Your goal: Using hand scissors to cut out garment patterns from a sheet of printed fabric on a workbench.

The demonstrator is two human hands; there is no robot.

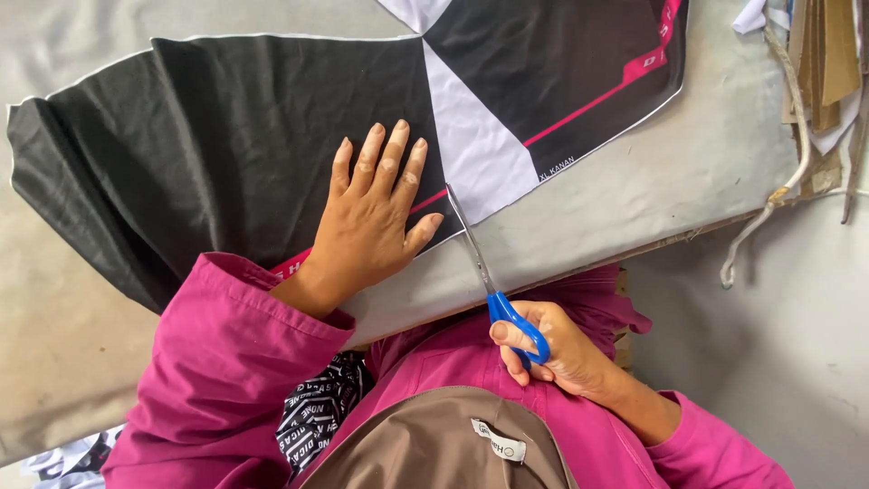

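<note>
A large sheet of black printed fabric with white panels and thin pink stripes (226, 136) lies spread over the grey padded desk (634, 190), its left end bunched into soft folds that hang past the desk's edge. The sheet's white-outlined lower edge runs on a slant from the lower left up to the upper right.

The left hand (371, 226) lies palm down on the black part of the cloth, wrist bent out of a magenta sleeve (226, 362). Its fingers (391, 158) are straight, close together and pointing up the picture, away from the person; the thumb is spread to the right, along the pink stripe near the cloth's edge. The hand grips nothing, only pressing flat.

Just right of that thumb is a pair of scissors with steel blades and blue plastic handles (480, 263). Their long axis runs steeply, tips up and slightly left, handles down and right. The blade tips meet the fabric's edge at the white panel, close by the left thumb without touching it.

The right hand (552, 349) holds the handles below the desk's near edge, thumb through the blue loop and the other fingers curled closed around the handles.
</note>
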